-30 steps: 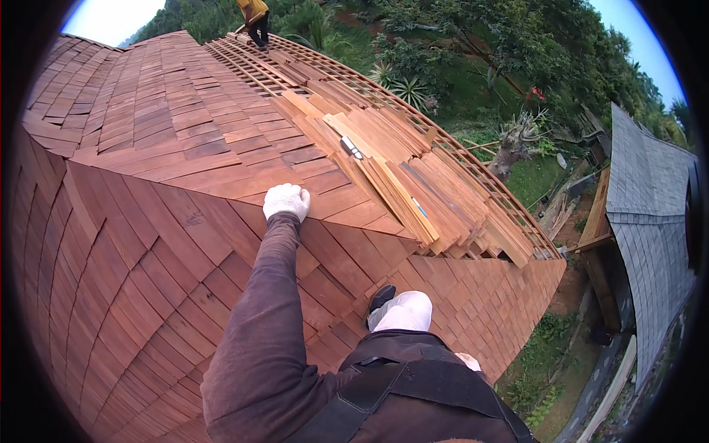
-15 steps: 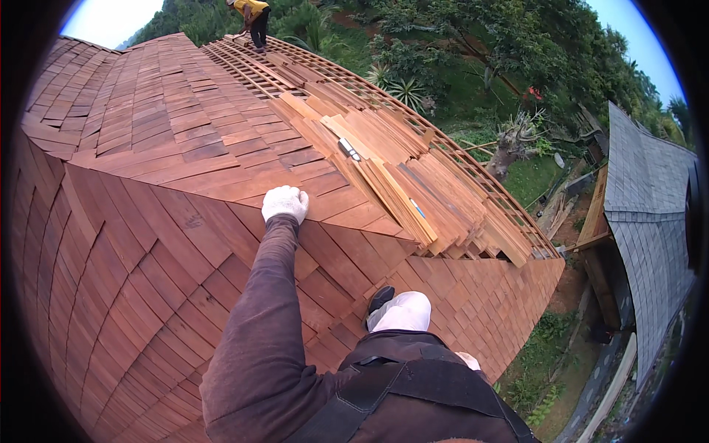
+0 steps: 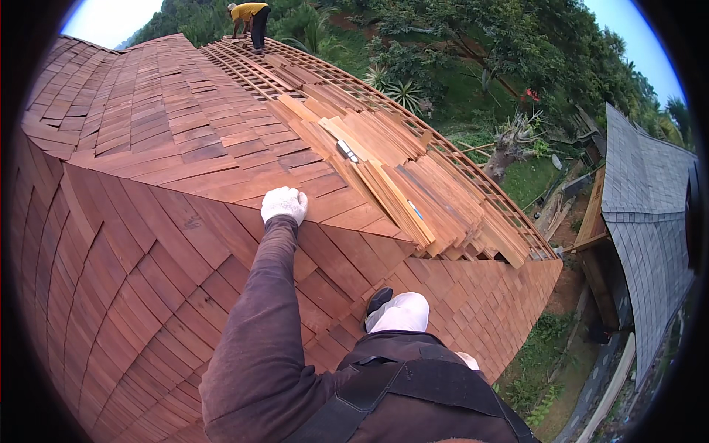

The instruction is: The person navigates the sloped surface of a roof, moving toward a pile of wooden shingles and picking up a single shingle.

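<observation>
My left hand (image 3: 283, 206), in a white knit glove, is closed over the hip ridge (image 3: 336, 227) where two slopes of reddish wooden shingles meet. Its fingers curl over the far side of the edge, partly out of sight. Of my right hand (image 3: 468, 360), only a small pale patch shows beside my waist; the fingers are hidden behind my body. Beyond the ridge lie loose wooden shingles (image 3: 436, 203) in overlapping stacks. On them rest a grey-and-white handheld tool (image 3: 346, 150) and a small blue-and-white item (image 3: 415, 210), too small to name.
My dark shoe (image 3: 378, 301) is on the steep near slope. Open battens (image 3: 354, 85) run along the roof's far edge, where a person in a yellow top (image 3: 249, 13) bends down. Past the eave the ground drops away, with a grey-shingled roof (image 3: 642, 199) at right.
The far person has shifted slightly and bent lower toward the battens. My left hand stays on the ridge; the view has barely moved.
</observation>
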### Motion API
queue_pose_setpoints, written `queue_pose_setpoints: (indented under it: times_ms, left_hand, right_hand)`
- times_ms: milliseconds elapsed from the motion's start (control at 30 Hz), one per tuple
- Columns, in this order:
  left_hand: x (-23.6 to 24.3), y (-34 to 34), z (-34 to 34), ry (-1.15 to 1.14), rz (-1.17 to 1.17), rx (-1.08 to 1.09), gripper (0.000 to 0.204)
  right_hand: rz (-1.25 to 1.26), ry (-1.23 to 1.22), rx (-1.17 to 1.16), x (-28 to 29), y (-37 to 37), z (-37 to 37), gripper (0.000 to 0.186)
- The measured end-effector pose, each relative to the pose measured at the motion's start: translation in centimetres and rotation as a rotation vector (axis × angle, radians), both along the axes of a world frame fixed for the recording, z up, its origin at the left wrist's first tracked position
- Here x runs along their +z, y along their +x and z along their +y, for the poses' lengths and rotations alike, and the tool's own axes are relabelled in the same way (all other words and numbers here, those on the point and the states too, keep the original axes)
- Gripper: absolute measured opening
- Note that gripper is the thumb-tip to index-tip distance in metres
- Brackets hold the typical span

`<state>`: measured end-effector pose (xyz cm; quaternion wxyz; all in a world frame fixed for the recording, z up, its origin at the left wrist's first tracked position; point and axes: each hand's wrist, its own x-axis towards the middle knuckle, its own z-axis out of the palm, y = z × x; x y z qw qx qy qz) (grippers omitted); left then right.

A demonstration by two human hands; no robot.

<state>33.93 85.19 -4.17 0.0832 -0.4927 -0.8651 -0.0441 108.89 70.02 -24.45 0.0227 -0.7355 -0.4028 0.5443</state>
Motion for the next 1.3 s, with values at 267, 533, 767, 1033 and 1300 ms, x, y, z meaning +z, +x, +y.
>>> queue_pose_setpoints:
  times_ms: [267,533,767,1033,1300]
  left_hand:
    - [0.3,0.7,1.0,0.010,-0.028,-0.007,0.041]
    - [0.3,0.4,-0.1,0.022,-0.024,-0.001,0.041]
    - [-0.2,0.1,0.0,0.045,-0.023,-0.004,0.039]
    - [0.1,0.7,0.5,0.057,-0.014,-0.016,0.038]
    - [-0.6,-0.3,0.0,0.046,-0.003,-0.023,0.040]
  right_hand:
    - [-0.016,0.040,0.022,-0.8,1.3,0.6,0.069]
    - [-0.054,0.025,0.078,1.3,-1.2,1.1,0.067]
    - [-0.059,-0.012,0.060,2.2,-1.6,0.9,0.068]
    - [-0.020,0.014,-0.026,2.6,-1.7,0.6,0.069]
    - [-0.016,0.001,-0.026,1.9,-1.7,0.4,0.068]
